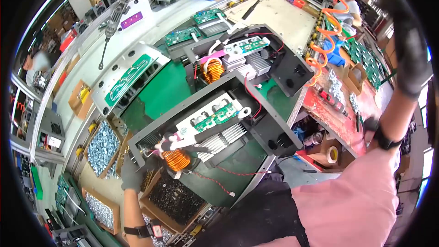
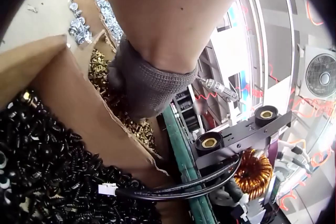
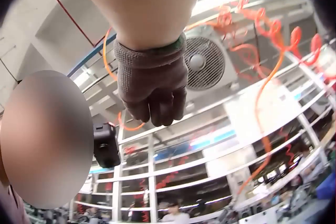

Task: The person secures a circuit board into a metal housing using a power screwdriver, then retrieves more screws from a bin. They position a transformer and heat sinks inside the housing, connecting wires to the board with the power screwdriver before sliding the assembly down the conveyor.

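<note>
The gloved left hand (image 1: 132,176) is at the left end of the nearer black metal housing (image 1: 192,98). In the left wrist view, that hand (image 2: 152,85) reaches down into a cardboard box of brass screws (image 2: 142,132); its fingertips are hidden. The housing holds a copper coil (image 1: 177,159), a green board and silver heat sinks, with red wires trailing out. Raised at the far right, away from the housing, is the gloved right hand (image 1: 411,59). Its fingers hang loosely bent in the right wrist view, and the hand (image 3: 152,85) holds nothing.
A second housing (image 1: 292,73) stands behind the nearer one. Beside the left hand are boxes of black screws (image 1: 176,199) and silver screws (image 1: 103,148). A power screwdriver (image 1: 112,25) hangs at upper left. On the red bench at right lies a red tool (image 1: 333,101); an orange coiled hose hangs above.
</note>
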A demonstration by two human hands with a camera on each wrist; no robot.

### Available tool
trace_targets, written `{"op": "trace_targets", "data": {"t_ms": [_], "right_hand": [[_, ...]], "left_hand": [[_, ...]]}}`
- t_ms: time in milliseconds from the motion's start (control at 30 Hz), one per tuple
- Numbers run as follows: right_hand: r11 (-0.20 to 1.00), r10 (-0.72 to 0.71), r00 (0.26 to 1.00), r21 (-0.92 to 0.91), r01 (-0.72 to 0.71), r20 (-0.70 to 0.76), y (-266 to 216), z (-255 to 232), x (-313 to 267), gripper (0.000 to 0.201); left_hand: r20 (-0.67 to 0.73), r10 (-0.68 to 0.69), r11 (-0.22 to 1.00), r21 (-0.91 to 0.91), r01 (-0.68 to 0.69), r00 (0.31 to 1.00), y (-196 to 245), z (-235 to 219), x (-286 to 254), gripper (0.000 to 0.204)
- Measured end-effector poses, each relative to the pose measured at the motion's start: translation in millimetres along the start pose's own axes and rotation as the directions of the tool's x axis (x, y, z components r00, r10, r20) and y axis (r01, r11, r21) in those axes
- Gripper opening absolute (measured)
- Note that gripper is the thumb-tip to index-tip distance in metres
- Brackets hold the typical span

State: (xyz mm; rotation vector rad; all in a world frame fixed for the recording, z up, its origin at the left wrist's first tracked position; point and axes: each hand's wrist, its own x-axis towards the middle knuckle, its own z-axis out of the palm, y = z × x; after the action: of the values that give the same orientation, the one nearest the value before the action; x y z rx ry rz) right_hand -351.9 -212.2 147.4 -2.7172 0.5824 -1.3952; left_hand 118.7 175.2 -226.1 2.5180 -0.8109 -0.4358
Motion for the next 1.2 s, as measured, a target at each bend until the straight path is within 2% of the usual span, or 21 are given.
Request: {"op": "trace_targets", "data": {"t_ms": [100, 167, 200, 267, 333, 433, 467, 533, 633, 700, 733, 767, 800, 833, 867, 900, 933, 1000, 1100, 1133, 1200], "right_hand": [[0.922, 0.383, 0.902, -0.026, -0.386, 0.199, 56.7, 48.2, -90.9, 0.046], [0.798, 0.601, 0.753, -0.259, -0.544, 0.270, 158.9, 65.3, -199.2, 0.047], [0.796, 0.584, 0.754, -0.396, -0.458, 0.302, 200.3, 68.3, -258.3, 0.051], [0.559, 0.819, 0.468, -0.644, -0.522, 0.331, 163.1, 81.2, -268.0, 0.054], [0.610, 0.690, 0.677, -0.711, -0.351, 0.258, 159.7, 98.7, -284.6, 0.057], [0.611, 0.718, 0.648, -0.677, -0.410, 0.255, 165.9, 104.7, -282.4, 0.053], [0.580, 0.773, 0.583, -0.652, -0.489, 0.250, 161.7, 105.4, -276.1, 0.051], [0.642, 0.668, 0.741, -0.555, -0.528, 0.069, 150.9, 113.6, -272.8, 0.048], [0.706, 0.709, 0.703, 0.066, -0.706, -0.065, 110.8, 118.6, -242.2, 0.052], [0.521, 0.760, 0.650, 0.614, -0.593, -0.017, 40.9, 109.7, -200.4, 0.059], [0.665, 0.659, 0.711, 0.632, -0.398, -0.247, 31.7, 115.5, -191.4, 0.056], [0.512, 0.734, 0.637, 0.808, -0.291, -0.236, -21.1, 116.3, -151.2, 0.065], [0.496, 0.720, 0.629, 0.852, -0.169, -0.295, -30.1, 113.9, -147.7, 0.069], [0.533, 0.512, 0.816, 0.844, -0.057, -0.268, -55.0, 107.4, -123.9, 0.070], [0.598, 0.414, 0.865, 0.801, -0.024, -0.283, -82.5, 101.9, -108.3, 0.066], [0.325, 0.192, 0.981, 0.943, -0.079, 0.016, -84.1, 90.5, -98.1, 0.050], [0.350, 0.269, 0.947, 0.934, 0.074, -0.175, -98.1, 98.5, -107.8, 0.044], [-0.005, -0.066, 0.998, 1.000, 0.010, -0.011, -105.9, 106.1, -104.5, 0.041], [-0.258, -0.321, 0.947, 0.965, -0.054, -0.033, -150.4, 178.7, -94.6, 0.039], [-0.397, -0.139, 0.989, 0.918, -0.008, -0.051, -182.6, 194.9, -100.7, 0.037], [-0.356, -0.234, 0.971, 0.926, -0.124, 0.040, -189.1, 203.3, -101.8, 0.036]], "left_hand": [[-0.122, 0.170, 0.972, -0.144, -0.186, 0.978, -22.0, 4.7, 3.1, 0.043], [-0.149, 0.099, 0.991, -0.077, -0.112, 0.984, -17.5, -4.0, -2.0, 0.037], [-0.170, 0.039, 0.999, -0.013, -0.042, 0.985, -14.9, -9.8, -4.0, 0.030], [-0.147, -0.078, 0.975, -0.220, 0.044, 0.986, -9.1, -17.3, -9.4, 0.029], [-0.100, -0.183, 0.901, -0.414, 0.127, 0.978, 1.2, -27.0, -21.6, 0.029], [-0.029, -0.308, 0.293, -0.954, 0.066, 0.951, 4.8, -31.3, -24.8, 0.037], [-0.036, -0.289, 0.289, -0.956, 0.051, 0.957, -9.4, -29.1, -25.3, 0.037], [0.054, -0.242, -0.156, -0.988, 0.016, 0.969, -2.4, -39.0, -29.5, 0.014], [-0.083, -0.192, -0.040, -0.995, -0.093, 0.978, 31.0, -59.3, -57.8, 0.014], [-0.092, -0.135, -0.020, -0.995, -0.095, 0.987, 64.5, -73.6, -84.8, 0.018], [-0.105, -0.088, -0.002, -0.994, -0.106, 0.990, 79.1, -79.0, -98.1, 0.022], [-0.083, 0.010, 0.005, -0.997, -0.083, 0.996, 87.8, -82.4, -111.2, 0.026], [-0.088, -0.015, 0.055, -0.995, -0.087, 0.996, 101.5, -80.4, -124.8, 0.026], [-0.047, -0.030, 0.192, -0.981, -0.041, 0.998, 110.8, -79.7, -135.1, 0.048], [-0.015, -0.058, 0.194, -0.981, -0.003, 0.998, 122.8, -74.4, -147.7, 0.044], [0.052, -0.004, 0.215, -0.975, 0.052, 0.999, 127.3, -67.0, -159.0, 0.041], [0.101, 0.036, 0.191, -0.977, 0.092, 0.994, 136.7, -59.8, -168.4, 0.042], [0.220, 0.136, 0.120, -0.971, 0.204, 0.966, 153.7, -40.8, -174.0, 0.040], [0.324, 0.170, 0.193, -0.937, 0.291, 0.931, 169.4, -13.2, -166.6, 0.030], [0.324, 0.150, 0.182, -0.938, 0.296, 0.934, 171.7, -2.5, -160.2, 0.030], [0.283, 0.235, 0.035, -0.959, 0.283, 0.930, 175.4, 12.1, -151.2, 0.029]]}}
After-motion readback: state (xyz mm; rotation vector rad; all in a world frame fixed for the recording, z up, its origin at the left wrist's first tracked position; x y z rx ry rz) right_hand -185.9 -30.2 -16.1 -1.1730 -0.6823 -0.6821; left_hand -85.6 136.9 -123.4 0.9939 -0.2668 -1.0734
